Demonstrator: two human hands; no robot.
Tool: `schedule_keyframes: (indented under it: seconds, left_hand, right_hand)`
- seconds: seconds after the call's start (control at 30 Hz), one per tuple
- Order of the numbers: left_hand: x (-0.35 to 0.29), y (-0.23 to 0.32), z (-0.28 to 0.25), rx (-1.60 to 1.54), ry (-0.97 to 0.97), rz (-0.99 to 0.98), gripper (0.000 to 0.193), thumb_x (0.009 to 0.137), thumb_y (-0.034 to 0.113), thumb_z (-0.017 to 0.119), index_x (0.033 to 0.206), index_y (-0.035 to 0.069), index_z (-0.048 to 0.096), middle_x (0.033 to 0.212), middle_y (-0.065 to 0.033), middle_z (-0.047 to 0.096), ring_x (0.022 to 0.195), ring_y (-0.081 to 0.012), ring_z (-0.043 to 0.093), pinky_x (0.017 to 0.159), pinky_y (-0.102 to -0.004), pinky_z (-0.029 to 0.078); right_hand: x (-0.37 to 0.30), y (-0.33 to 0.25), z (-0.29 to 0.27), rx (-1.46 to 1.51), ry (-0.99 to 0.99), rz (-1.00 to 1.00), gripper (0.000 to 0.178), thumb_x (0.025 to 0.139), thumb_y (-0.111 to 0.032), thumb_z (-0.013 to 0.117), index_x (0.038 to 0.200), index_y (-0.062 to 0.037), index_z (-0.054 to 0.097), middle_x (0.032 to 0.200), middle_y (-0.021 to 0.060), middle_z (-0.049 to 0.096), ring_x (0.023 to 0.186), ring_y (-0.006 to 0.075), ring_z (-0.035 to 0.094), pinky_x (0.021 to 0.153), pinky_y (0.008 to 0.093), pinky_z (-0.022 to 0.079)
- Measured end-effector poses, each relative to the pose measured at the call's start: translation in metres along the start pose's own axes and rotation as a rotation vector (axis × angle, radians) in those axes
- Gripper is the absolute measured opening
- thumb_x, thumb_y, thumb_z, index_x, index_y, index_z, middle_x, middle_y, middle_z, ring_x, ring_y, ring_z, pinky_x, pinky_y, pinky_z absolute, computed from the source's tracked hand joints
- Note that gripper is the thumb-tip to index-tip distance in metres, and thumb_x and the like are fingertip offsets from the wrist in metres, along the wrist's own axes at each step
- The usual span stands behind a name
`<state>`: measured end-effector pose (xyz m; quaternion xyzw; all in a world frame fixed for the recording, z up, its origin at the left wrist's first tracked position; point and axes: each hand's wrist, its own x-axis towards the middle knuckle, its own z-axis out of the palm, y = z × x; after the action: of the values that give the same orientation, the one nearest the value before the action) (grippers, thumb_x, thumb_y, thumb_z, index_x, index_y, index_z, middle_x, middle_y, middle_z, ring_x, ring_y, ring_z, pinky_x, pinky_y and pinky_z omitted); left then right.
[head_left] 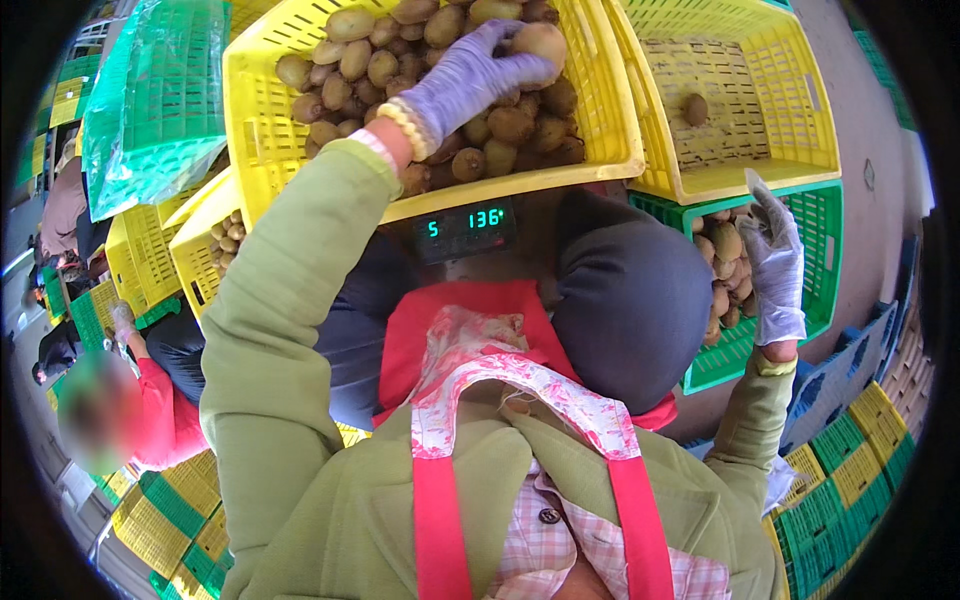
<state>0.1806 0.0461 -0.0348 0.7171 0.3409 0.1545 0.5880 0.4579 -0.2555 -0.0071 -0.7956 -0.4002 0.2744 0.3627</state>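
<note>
Left hand (465, 90) had one big kiwi (541, 45) gripped, just above a yellow crate (612, 120) with too many to count. Right hand (778, 265) hung half-open, empty-looking, over one green crate (822, 270); a lone kiwi (695, 109) sat ahead of it.

Looks like a fruit-packing shed, judging by a slatted yellow plastic crate (612, 125) of brown oval kiwifruit (355, 62), a black green-digit display (467, 230) and stacked yellow-and-green plastic crates (858, 468).

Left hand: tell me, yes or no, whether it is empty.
No, the left hand has its gloved fingers around a kiwi, above the kiwis in the large yellow crate.
</note>
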Motion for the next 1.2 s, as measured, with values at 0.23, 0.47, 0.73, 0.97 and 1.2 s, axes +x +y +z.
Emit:
schedule_keyframes:
  seconds: [0.23,0.47,0.73,0.97,1.2]
  left_hand:
    - [-0.047,0.030,-0.018,-0.564,-0.086,-0.124,0.051,0.094,0.026,0.059,0.137,0.005,0.041,0.122,-0.0152,0.054,0.106,-0.0295,0.063,0.088,-0.0370,0.056]
    - [-0.080,0.054,0.003,-0.513,-0.113,-0.065,0.053,0.092,0.027,0.064,0.134,0.001,0.045,0.121,-0.0128,0.057,0.103,-0.0231,0.066,0.089,-0.0303,0.055]
    - [-0.090,0.075,0.011,-0.280,-0.218,0.098,0.050,0.095,0.028,0.061,0.135,0.001,0.047,0.116,-0.0086,0.061,0.103,-0.0179,0.065,0.092,-0.0287,0.052]
    - [-0.096,0.067,-0.002,-0.378,-0.250,0.056,0.048,0.100,0.030,0.051,0.139,0.003,0.045,0.119,-0.0111,0.063,0.108,-0.0206,0.064,0.096,-0.0301,0.050]
    - [-0.099,0.053,-0.033,-0.292,-0.165,-0.084,0.047,0.102,0.034,0.045,0.137,0.003,0.048,0.120,-0.0137,0.063,0.111,-0.0226,0.063,0.097,-0.0329,0.048]
  right_hand:
    - [0.013,-0.088,0.037,0.046,-0.104,-0.175,0.053,0.083,-0.006,0.071,0.133,-0.0027,0.055,0.124,0.0117,0.062,0.108,0.0167,0.060,0.096,0.0288,0.047]
    - [0.019,-0.157,0.080,0.110,-0.204,-0.264,0.062,0.080,-0.014,0.077,0.137,-0.0071,0.053,0.117,0.0111,0.065,0.098,0.0162,0.063,0.086,0.0303,0.052]
    - [0.016,-0.203,0.094,0.088,-0.284,-0.181,0.076,0.074,-0.014,0.081,0.138,0.0016,0.046,0.111,0.0120,0.064,0.095,0.0159,0.062,0.080,0.0289,0.053]
    - [0.033,-0.152,0.091,-0.099,-0.097,-0.356,0.065,0.078,-0.024,0.081,0.135,-0.0059,0.054,0.111,0.0111,0.067,0.095,0.0152,0.064,0.087,0.0291,0.052]
    - [0.047,-0.089,0.036,0.114,-0.030,-0.031,0.053,0.081,-0.023,0.077,0.124,0.0019,0.058,0.100,0.0062,0.067,0.086,0.0111,0.062,0.081,0.0253,0.051]
